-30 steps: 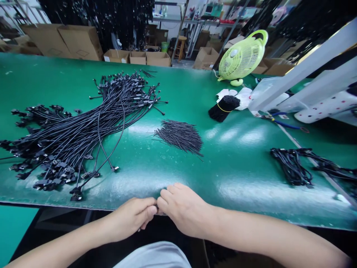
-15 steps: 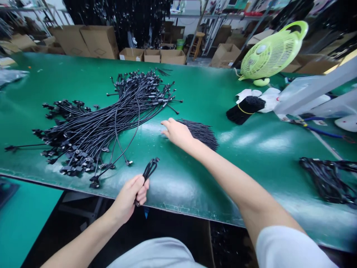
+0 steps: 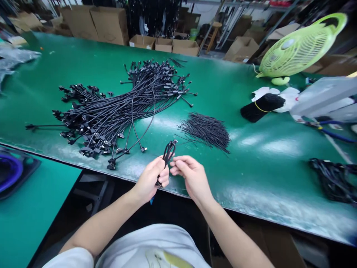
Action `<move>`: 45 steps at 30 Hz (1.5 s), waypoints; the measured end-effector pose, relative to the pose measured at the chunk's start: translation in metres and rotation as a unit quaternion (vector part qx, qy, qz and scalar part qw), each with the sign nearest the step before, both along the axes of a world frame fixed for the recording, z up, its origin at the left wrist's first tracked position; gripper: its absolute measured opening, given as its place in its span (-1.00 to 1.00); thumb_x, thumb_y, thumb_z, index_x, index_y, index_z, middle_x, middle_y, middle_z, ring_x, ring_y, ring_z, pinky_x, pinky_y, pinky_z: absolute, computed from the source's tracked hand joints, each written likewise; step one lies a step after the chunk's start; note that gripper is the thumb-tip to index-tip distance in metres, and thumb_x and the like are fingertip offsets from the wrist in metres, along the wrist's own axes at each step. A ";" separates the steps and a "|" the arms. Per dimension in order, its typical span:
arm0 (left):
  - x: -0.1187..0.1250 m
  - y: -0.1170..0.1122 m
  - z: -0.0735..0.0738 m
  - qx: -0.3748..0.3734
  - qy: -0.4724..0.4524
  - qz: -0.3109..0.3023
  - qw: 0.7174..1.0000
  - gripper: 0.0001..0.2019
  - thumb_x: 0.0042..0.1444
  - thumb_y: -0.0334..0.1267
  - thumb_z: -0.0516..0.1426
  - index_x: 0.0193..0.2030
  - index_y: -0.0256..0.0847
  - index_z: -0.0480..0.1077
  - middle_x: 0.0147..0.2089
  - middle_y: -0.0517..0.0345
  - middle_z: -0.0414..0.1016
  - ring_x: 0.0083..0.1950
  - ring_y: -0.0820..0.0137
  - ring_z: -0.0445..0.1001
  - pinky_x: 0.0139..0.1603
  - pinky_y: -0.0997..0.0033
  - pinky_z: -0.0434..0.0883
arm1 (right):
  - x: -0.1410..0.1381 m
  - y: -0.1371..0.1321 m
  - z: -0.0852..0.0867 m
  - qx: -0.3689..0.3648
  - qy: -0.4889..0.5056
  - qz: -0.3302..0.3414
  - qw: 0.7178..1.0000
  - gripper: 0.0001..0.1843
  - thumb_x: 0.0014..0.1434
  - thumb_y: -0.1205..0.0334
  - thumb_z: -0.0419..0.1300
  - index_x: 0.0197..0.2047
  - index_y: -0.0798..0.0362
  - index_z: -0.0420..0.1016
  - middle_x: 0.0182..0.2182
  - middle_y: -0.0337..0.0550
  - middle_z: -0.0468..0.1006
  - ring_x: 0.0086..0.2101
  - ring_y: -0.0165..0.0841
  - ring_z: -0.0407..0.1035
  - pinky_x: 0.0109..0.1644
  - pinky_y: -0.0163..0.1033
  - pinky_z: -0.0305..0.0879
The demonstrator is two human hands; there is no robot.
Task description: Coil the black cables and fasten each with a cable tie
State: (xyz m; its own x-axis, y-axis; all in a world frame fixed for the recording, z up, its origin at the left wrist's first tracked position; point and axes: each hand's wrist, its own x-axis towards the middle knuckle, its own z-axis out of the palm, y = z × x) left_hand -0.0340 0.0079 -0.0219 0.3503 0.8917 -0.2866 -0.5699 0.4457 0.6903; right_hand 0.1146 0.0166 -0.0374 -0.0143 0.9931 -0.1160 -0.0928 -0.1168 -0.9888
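My left hand (image 3: 153, 176) is closed around a folded black cable (image 3: 169, 149), whose looped end sticks up above the fingers. Beside it, my right hand (image 3: 192, 177) has thumb and fingers pinched together close to the cable; whatever is between the fingertips is too small to make out. Beyond the hands lies a pile of short thin black ties (image 3: 208, 130). To the left spreads a large heap of black cables (image 3: 111, 111) with connectors at their ends.
A green fan (image 3: 298, 46) stands at the back right of the green table (image 3: 251, 186). Near it lies a black bundle (image 3: 260, 107) with a yellow band. Coiled black cables (image 3: 331, 182) rest at the right. Cardboard boxes (image 3: 108, 26) stand behind the table.
My right hand has come back from the pile of ties to my left hand, its fingers now pinched. My left hand still holds the folded cable. The view has shifted.
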 end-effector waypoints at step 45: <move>-0.006 -0.015 -0.030 0.071 0.254 -0.224 0.938 -0.76 -0.23 -0.17 0.15 -0.71 -0.22 0.20 -0.68 0.28 0.14 -0.60 0.57 0.09 -0.51 0.45 -0.02 | -0.001 -0.018 0.027 0.656 -0.664 0.216 0.286 -0.64 0.24 0.48 -0.07 -0.57 0.04 0.25 -0.67 -0.24 0.18 -0.64 -0.37 0.03 -0.51 -0.16 -0.20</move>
State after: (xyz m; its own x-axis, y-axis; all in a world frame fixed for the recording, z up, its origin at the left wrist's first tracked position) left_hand -0.0400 -0.0075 -0.0518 0.5502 0.7291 -0.4070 0.0712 0.4447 0.8929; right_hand 0.1132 -0.0018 -0.0100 -0.9772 0.1338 0.1648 0.2102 0.7186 0.6629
